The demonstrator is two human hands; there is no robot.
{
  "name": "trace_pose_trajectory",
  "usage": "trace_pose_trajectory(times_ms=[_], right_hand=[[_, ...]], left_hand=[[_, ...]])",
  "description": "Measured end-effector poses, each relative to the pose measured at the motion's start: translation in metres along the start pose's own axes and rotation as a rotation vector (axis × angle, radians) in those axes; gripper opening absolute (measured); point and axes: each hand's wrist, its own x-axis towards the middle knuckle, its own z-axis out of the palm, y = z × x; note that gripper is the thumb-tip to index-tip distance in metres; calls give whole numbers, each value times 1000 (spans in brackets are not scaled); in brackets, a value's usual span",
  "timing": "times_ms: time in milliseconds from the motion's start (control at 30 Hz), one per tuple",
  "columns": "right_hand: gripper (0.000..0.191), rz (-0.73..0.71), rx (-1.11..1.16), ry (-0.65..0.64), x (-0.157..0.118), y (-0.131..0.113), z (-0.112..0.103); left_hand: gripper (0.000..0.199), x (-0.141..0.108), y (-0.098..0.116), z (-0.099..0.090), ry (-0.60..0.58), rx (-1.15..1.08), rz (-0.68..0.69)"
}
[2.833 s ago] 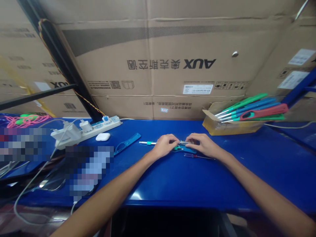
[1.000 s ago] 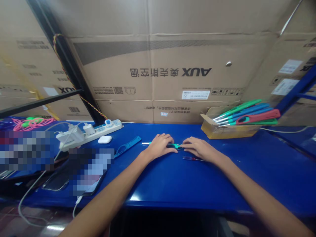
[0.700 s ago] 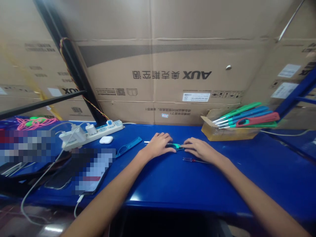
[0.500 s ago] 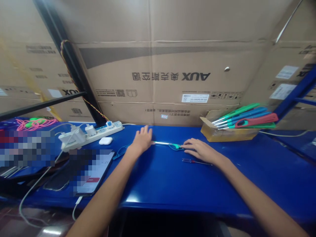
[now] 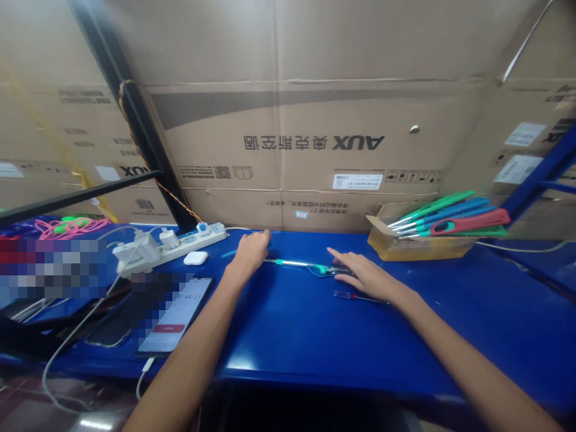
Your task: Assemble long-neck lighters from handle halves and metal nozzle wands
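On the blue table [image 5: 288, 336] lies a thin silver rod with green parts [image 5: 294, 263], a lighter's inner assembly by its look. My left hand [image 5: 252, 251] is closed beside the rod's left end; a blue piece [image 5: 228, 254] pokes out to its left, and what the fingers grip is hidden. At the other end, my right hand [image 5: 357, 273] rests over the dark end of the assembly with its fingers apart, the index finger stretched out. Just below that hand lies a small screwdriver [image 5: 345, 295] with a clear purplish handle.
At the back right, an open cardboard box [image 5: 423, 249] holds several green, blue and red lighters. On the left are a power strip [image 5: 189, 245], a white earbud case [image 5: 195, 258], a phone [image 5: 173, 327] and cables. Cardboard [image 5: 315, 114] stands behind.
The blue piece near my left hand has shifted and more of it is covered. My left hand has closed more. My right index finger has lifted and spread away from the assembly.
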Motion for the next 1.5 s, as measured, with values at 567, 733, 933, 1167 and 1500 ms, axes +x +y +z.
trace_pose_trajectory(times_ms=[567, 733, 933, 1167, 1500], right_hand=[[27, 113, 393, 528, 9, -18, -3], [48, 236, 690, 633, 8, -7, -13], [40, 167, 290, 368, 4, 2, -17], [34, 106, 111, 76, -1, 18, -9], [43, 129, 89, -21, -2, 15, -3]], left_hand=[[43, -22, 94, 26, 473, -499, 660], [31, -5, 64, 25, 395, -293, 572], [22, 8, 40, 30, 283, -214, 515], [18, 7, 40, 38, 142, -259, 556], [22, 5, 41, 44, 94, -239, 550]])
